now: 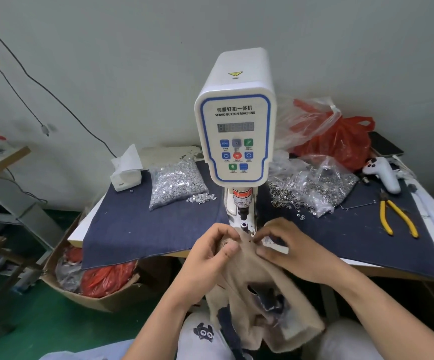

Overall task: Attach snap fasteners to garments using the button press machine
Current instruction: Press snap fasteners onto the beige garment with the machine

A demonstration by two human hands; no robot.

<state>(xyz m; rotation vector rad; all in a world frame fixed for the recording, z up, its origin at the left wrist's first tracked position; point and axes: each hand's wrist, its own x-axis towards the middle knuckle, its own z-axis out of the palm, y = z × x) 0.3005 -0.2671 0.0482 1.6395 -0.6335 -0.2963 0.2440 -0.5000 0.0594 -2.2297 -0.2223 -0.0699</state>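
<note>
A white and blue servo button machine (235,115) stands at the middle of the table, its press head (242,206) just above a small die. A beige garment (254,289) hangs from the die down onto my lap. My left hand (212,252) pinches the garment's top edge on the left of the die, thumb on top. On the right side my right hand (286,246) pinches the same edge with its fingertips close to the die. A clear bag of silver snap parts (176,184) lies left of the machine, and another bag of ring parts (312,188) lies right.
Dark blue cloth (137,229) covers the table. Yellow-handled pliers (395,216) and a white controller (383,174) lie at the right. A tissue box (127,172) sits at the back left, red plastic bags (338,141) at the back right. A cardboard box (91,284) stands on the floor at the left.
</note>
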